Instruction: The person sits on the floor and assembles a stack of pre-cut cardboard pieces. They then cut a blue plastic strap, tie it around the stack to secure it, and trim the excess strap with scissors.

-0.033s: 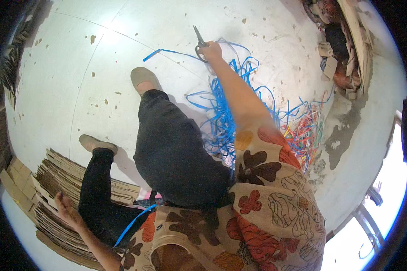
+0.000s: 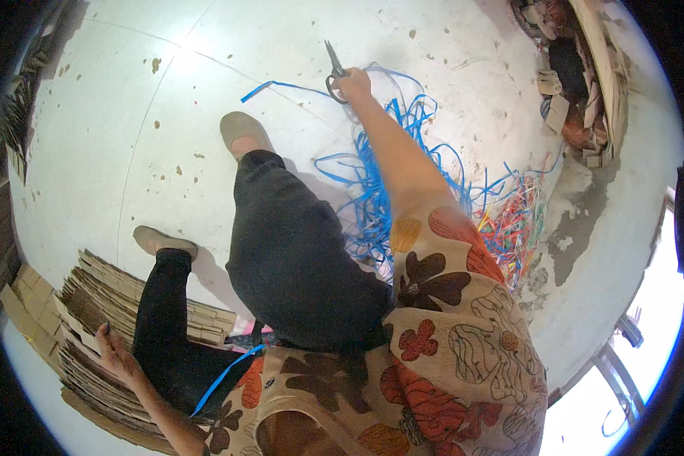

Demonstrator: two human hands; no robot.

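My right hand (image 2: 355, 83) is stretched far forward over the floor, closed on a pair of scissors (image 2: 335, 64) with dark handles. Their blades point away from me, and whether they are fully closed is hard to tell. Under and beside my right forearm lies a tangled heap of blue plastic strapping (image 2: 372, 178). One loose strip (image 2: 268, 86) reaches left from near the scissors. At the lower left, my left hand (image 2: 117, 356) is open and empty, fingers extended, beside a stack of flat cardboard (image 2: 99, 380). Another blue strip (image 2: 224, 378) lies across my lap.
Red, white and green strip scraps (image 2: 513, 220) lie right of the blue heap. Cardboard and debris (image 2: 577, 91) line the upper right edge. More stacked cardboard (image 2: 19, 121) stands at the far left. My shod feet (image 2: 245, 131) rest on the pale, chipped floor (image 2: 167, 144).
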